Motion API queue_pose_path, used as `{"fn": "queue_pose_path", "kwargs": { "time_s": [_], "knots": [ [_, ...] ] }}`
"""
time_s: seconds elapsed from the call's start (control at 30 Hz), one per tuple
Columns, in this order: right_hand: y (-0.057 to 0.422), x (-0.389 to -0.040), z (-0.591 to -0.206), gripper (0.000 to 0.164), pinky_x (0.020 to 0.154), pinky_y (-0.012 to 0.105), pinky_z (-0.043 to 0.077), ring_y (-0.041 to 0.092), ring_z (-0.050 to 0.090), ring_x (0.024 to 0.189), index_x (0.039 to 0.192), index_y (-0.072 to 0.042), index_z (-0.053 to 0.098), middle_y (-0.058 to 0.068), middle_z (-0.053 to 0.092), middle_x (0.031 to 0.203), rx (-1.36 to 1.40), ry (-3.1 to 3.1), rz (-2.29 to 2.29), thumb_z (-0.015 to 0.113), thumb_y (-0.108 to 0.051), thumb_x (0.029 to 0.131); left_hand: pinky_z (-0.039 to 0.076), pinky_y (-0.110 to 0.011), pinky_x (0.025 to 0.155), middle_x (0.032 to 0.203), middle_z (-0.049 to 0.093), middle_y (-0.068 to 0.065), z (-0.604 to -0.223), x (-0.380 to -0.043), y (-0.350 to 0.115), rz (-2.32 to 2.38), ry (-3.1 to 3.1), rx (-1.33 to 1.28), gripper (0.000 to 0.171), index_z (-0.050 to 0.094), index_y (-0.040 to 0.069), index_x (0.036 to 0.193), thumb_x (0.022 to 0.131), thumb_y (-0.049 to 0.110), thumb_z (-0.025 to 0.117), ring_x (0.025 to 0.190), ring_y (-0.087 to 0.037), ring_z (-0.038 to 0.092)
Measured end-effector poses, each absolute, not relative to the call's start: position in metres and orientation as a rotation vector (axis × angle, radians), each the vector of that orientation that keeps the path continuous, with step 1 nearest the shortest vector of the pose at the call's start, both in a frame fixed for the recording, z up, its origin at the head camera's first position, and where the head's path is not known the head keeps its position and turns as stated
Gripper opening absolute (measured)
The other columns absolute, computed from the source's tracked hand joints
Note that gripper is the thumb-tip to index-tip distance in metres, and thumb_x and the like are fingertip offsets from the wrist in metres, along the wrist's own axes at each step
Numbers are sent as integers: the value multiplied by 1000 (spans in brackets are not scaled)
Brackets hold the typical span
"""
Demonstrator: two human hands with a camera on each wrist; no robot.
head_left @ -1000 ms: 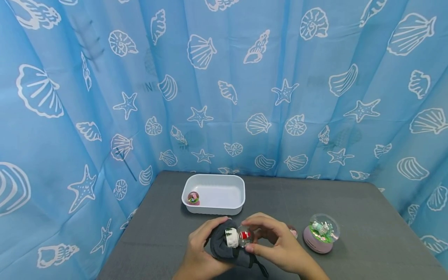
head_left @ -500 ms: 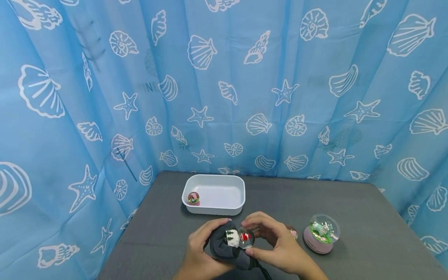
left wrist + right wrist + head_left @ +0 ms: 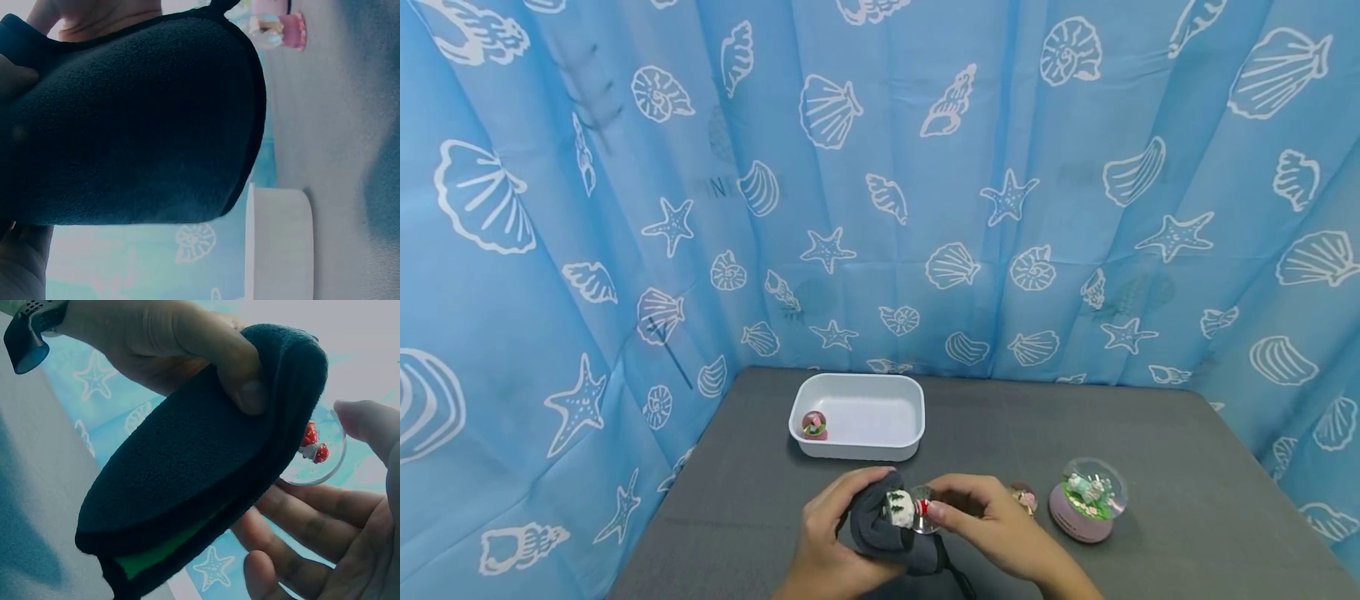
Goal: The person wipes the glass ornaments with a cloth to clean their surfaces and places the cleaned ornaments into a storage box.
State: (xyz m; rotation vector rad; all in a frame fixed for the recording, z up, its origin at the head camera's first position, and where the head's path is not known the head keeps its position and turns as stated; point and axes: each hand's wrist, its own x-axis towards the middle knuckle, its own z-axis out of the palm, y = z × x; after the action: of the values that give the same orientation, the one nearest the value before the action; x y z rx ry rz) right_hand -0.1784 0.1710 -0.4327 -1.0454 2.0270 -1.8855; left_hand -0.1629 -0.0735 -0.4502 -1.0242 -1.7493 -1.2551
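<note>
A small snow globe with a white, tree-painted base and a red figure inside lies tilted sideways, its base against a folded dark grey cloth. My left hand grips that cloth around the base end. My right hand pinches the clear dome, the thumb lying over the glass. In the right wrist view the dome shows past the cloth's edge, between thumb and fingers. The cloth fills much of the left wrist view and hides the globe there. A black cord hangs from the cloth.
A white tray stands at the back left with a small pink-based globe in its left corner. Right of my right hand are another small globe, partly hidden, and a larger purple-based globe. A blue shell-print curtain hangs behind.
My right hand's fingers have shifted on the dome, and the thumb has moved up across the glass. The small globe behind that hand shows more. My left hand and the cloth stay nearly in place.
</note>
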Motion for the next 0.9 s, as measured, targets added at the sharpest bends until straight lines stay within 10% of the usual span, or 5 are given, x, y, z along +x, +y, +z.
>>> {"fn": "queue_pose_path", "kwargs": {
  "time_s": [0.9],
  "knots": [
    [166,-173,-433,50,86,36,65,13,70,112,134,2,64,13,67,129,-1216,2122,-2012,79,9,87,62,-22,88,114,76,-17,-457,-164,-82,-1253,-1855,-957,84,62,-2,137,64,12,102,98,-21,77]
  ]
}}
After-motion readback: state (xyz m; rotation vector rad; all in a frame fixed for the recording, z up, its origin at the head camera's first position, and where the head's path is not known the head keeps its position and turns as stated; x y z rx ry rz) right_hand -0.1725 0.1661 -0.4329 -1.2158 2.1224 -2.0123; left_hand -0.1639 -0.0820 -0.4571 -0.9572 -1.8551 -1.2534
